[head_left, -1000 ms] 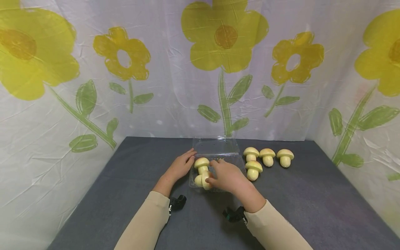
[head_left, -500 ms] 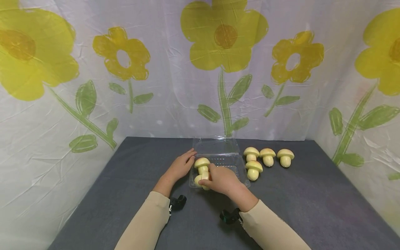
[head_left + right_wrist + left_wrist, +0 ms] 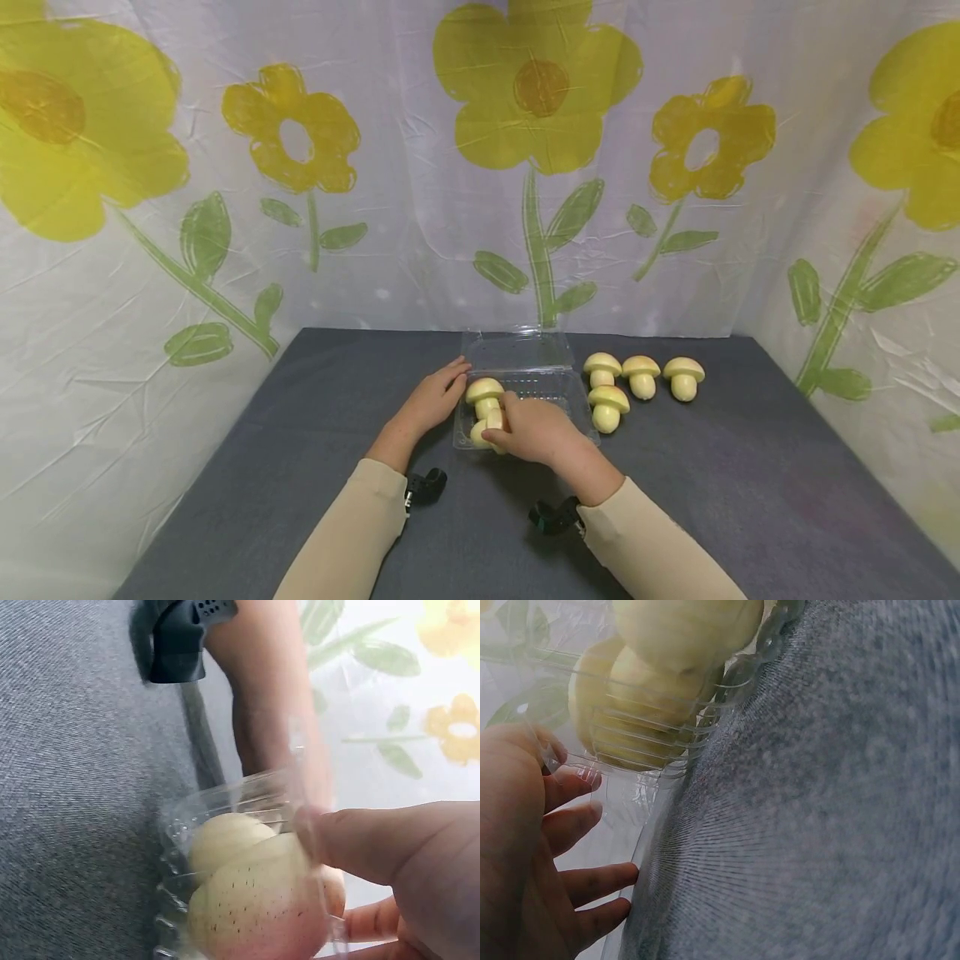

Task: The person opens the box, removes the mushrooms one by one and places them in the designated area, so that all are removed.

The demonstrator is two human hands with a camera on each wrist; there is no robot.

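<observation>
A clear plastic clamshell box (image 3: 581,417) stands on the dark table with its lid (image 3: 517,352) tipped back. Inside at its left are toy mushrooms, pale with tan caps; one mushroom (image 3: 485,390) has its cap up. Nearer the front, my right hand (image 3: 536,429) grips a toy mushroom (image 3: 259,900) between thumb and fingers, partly hidden by the hand. A rounded pale piece (image 3: 225,844) lies against it; I cannot tell whether it belongs to the same mushroom. My left hand (image 3: 429,404) rests at the box's left side, fingers extended, touching its edge.
Right of the box, several more toy mushrooms (image 3: 641,377) stand on the dark cloth-covered table (image 3: 712,483), one mushroom (image 3: 607,408) close to the box wall. Behind and at both sides hangs a white curtain (image 3: 405,208) printed with yellow flowers.
My right hand has moved slightly left and closed its fingers on the front mushroom, which has turned a little. My left hand has stayed at the box's edge.
</observation>
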